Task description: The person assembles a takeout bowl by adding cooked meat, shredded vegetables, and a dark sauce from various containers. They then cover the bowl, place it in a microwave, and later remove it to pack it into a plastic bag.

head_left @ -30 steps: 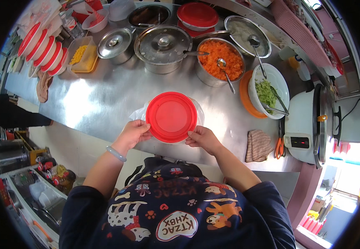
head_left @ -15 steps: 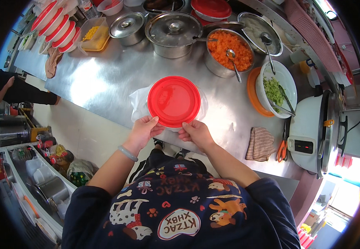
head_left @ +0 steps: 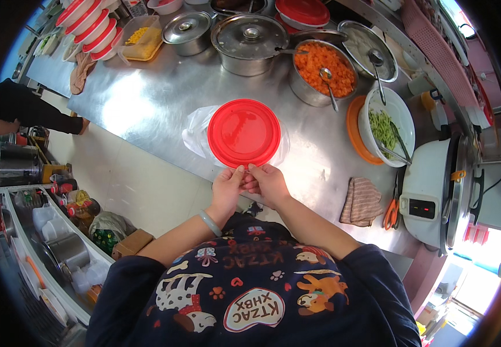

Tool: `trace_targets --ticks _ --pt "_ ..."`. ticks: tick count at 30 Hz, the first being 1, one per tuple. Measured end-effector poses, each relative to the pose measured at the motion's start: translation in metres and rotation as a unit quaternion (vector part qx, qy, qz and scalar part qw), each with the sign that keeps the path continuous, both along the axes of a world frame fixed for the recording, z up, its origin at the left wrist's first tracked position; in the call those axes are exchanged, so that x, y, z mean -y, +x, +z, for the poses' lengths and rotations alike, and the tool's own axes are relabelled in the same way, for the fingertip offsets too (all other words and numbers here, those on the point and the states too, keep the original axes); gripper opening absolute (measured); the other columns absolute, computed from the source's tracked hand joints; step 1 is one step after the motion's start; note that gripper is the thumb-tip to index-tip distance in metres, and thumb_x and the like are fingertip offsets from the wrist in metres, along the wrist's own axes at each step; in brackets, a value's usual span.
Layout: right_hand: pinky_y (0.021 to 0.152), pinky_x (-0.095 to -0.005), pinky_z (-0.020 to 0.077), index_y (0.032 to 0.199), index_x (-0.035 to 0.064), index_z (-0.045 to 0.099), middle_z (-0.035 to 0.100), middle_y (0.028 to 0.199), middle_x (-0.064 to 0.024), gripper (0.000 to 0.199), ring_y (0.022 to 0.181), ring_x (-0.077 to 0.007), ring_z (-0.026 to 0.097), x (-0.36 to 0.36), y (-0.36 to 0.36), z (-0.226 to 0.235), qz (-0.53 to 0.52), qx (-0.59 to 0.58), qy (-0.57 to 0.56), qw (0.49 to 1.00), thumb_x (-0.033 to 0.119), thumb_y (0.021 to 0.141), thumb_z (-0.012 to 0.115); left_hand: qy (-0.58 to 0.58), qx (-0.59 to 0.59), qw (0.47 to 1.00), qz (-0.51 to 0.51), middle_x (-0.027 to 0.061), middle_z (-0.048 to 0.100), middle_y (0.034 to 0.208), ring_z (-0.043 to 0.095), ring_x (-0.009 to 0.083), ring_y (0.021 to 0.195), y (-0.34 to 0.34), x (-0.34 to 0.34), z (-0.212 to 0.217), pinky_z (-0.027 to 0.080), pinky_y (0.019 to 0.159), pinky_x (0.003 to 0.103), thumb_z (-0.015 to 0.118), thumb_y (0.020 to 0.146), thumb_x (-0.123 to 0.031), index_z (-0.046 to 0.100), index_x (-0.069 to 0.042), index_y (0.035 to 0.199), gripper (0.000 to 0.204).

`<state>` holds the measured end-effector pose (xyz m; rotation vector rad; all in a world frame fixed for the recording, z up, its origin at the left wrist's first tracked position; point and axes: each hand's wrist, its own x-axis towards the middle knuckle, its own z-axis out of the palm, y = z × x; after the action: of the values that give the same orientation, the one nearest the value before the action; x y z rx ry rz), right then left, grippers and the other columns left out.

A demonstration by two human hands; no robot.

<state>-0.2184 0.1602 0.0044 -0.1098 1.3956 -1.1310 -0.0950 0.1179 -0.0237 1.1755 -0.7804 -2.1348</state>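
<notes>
A round red lid (head_left: 244, 132) sits on a container whose body is mostly hidden beneath it. Translucent white plastic, like a thin bag (head_left: 195, 132), spreads out from under it on the steel table. At the lid's near rim my left hand (head_left: 227, 188) is closed, thumb on the edge and fingers curled below. Right beside it, almost touching, my right hand (head_left: 268, 185) pinches the same edge the same way. The fingers under the rim are partly hidden.
Lidded steel pots (head_left: 250, 43), a pot of chopped orange food (head_left: 323, 72) and a white bowl of green shreds (head_left: 384, 127) line the far side. A folded brown cloth (head_left: 361, 202), orange-handled scissors (head_left: 390, 213) and a white cooker (head_left: 427, 185) are at right. Another person's leg (head_left: 42, 110) shows at left.
Both hands have slid together along the lid's near rim, from apart to thumbs side by side. The view has shifted slightly.
</notes>
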Motion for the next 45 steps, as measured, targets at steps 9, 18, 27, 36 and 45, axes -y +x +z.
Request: trace_targets --ticks 9,18,27,36,45 --pt "0.057 -0.0266 0.0509 0.095 0.0031 0.055 0.06 0.076 -0.0052 0.022 0.059 -0.0137 0.058 -0.001 -0.001 0.001 0.037 0.016 0.0 0.999 0.025 0.096 0.057 -0.002 -0.024 0.997 -0.073 0.0068 0.059 0.078 0.058 0.0151 0.068 0.009 0.009 -0.007 0.051 0.063 0.029 0.047 0.101 -0.019 0.055 -0.001 0.091 0.022" --pt "0.058 -0.0305 0.0528 0.105 0.0017 0.051 0.059 0.079 -0.009 0.037 0.062 -0.018 0.06 0.01 -0.028 -0.002 -0.06 -0.098 -0.054 0.992 0.037 0.102 0.039 -0.064 0.072 0.995 0.007 0.0066 0.062 0.084 0.062 0.016 0.069 0.038 0.077 0.013 0.054 0.064 0.031 0.047 0.101 -0.028 0.05 -0.006 0.102 0.022" --pt "0.067 -0.0338 0.0532 0.109 0.0003 0.059 0.066 0.086 -0.0161 0.035 0.076 -0.0215 0.067 0.055 -0.082 -0.001 0.098 -0.321 0.033 0.941 0.032 0.099 0.048 -0.213 0.275 0.914 -0.21 0.0098 0.065 0.09 0.064 0.0163 0.074 0.037 0.162 0.026 0.054 0.068 0.031 0.05 0.098 -0.022 0.046 0.001 0.132 0.041" --pt "0.078 -0.0334 0.0494 0.104 0.0023 0.066 0.068 0.091 -0.0148 0.031 0.082 -0.0242 0.063 0.098 -0.093 -0.003 0.106 -0.337 0.015 0.935 0.03 0.093 0.055 -0.22 0.214 0.873 -0.379 0.0082 0.068 0.094 0.062 0.0136 0.078 -0.005 0.226 0.033 0.051 0.07 0.028 0.054 0.096 -0.02 0.064 0.003 0.108 0.027" --pt "0.078 -0.0341 0.0513 0.102 0.0041 0.07 0.07 0.1 -0.013 0.026 0.086 -0.0237 0.067 0.157 -0.089 -0.01 0.186 -0.37 0.001 0.91 0.023 0.089 0.057 -0.329 0.253 0.792 -0.448 0.0151 0.069 0.081 0.064 0.0206 0.072 -0.068 0.242 0.029 0.051 0.067 0.033 0.064 0.088 -0.026 0.07 0.002 0.09 0.029"
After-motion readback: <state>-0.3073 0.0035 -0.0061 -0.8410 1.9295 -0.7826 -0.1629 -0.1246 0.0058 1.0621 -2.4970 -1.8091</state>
